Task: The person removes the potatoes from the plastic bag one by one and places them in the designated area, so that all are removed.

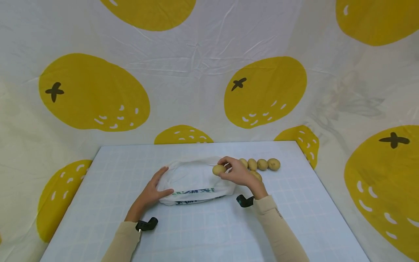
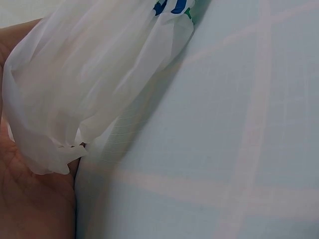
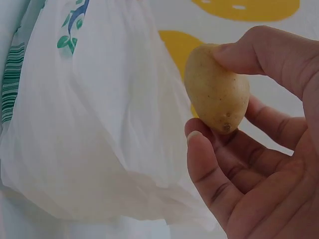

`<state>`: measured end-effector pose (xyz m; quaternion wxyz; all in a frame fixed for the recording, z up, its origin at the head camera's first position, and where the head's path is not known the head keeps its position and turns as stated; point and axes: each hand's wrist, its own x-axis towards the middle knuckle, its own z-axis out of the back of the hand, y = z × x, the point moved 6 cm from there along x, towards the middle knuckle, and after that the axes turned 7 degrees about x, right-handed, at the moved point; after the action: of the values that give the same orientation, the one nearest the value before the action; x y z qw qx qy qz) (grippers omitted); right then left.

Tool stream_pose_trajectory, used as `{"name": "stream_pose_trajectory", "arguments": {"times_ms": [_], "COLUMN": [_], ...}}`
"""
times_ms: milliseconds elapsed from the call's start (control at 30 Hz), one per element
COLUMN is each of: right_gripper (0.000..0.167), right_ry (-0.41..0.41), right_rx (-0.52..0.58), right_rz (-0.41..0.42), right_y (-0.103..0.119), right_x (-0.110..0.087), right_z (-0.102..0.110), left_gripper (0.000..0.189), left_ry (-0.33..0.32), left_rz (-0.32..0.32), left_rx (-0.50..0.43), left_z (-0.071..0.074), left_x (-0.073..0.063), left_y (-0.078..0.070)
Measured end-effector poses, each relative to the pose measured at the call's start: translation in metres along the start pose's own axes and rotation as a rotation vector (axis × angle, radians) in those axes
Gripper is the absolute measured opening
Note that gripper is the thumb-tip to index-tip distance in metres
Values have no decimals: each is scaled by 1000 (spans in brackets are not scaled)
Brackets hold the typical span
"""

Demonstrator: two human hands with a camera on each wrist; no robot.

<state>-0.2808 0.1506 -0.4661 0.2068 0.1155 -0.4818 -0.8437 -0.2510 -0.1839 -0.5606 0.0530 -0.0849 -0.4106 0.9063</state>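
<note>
A white plastic bag with blue and green print lies on the table, its mouth facing up. My left hand rests against the bag's left end, thumb and fingers spread apart and fairly straight. In the left wrist view the bag's thin plastic lies against the palm; the fingertips are hidden there. My right hand pinches a potato between thumb and fingers, over the right part of the bag. That potato shows whole in the right wrist view, beside the bag and apart from it.
Several potatoes stand in a row at the back right of the table. Another potato lies nearer, partly hidden by the right hand. A cloth backdrop with large yellow fruit prints rises behind the table.
</note>
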Motion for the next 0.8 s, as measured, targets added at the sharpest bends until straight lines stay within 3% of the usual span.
{"name": "stream_pose_trajectory", "arguments": {"times_ms": [467, 800], "right_gripper": [38, 42], "right_ry": [-74, -149], "right_rx": [33, 28], "right_rz": [-68, -70], "right_y": [-14, -26], "right_x": [-17, -31], "right_z": [25, 46], "left_gripper": [103, 102], "left_ry": [-9, -13], "left_rz": [-27, -33], "left_rx": [2, 3], "left_z": [1, 1], "left_x": [-1, 0], "left_y": [-1, 0]}}
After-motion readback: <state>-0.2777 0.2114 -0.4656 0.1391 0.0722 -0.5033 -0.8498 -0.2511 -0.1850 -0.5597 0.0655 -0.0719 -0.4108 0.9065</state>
